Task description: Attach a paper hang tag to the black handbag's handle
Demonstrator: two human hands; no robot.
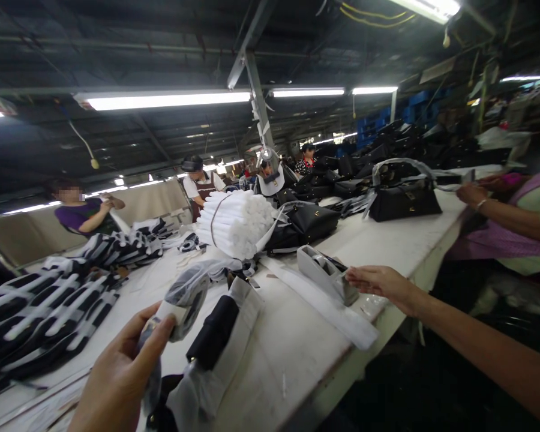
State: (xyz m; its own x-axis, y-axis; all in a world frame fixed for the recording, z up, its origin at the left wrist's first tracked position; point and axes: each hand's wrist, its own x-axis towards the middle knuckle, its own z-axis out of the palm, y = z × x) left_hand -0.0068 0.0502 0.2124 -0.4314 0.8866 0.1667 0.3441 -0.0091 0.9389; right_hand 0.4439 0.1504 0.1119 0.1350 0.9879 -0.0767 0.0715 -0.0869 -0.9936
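Head view shows the left hand pinching a plastic wrap around a black bag strap. The right hand lies flat, fingers spread, touching the tape holder on the desk. The wrap looks loose, not taped yet.

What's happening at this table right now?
A person stands at a long white table. The left hand grips a plastic-wrapped strap of a partly wrapped black bag; the right hand touches a grey tape dispenser. Other people work nearby among black handbags.
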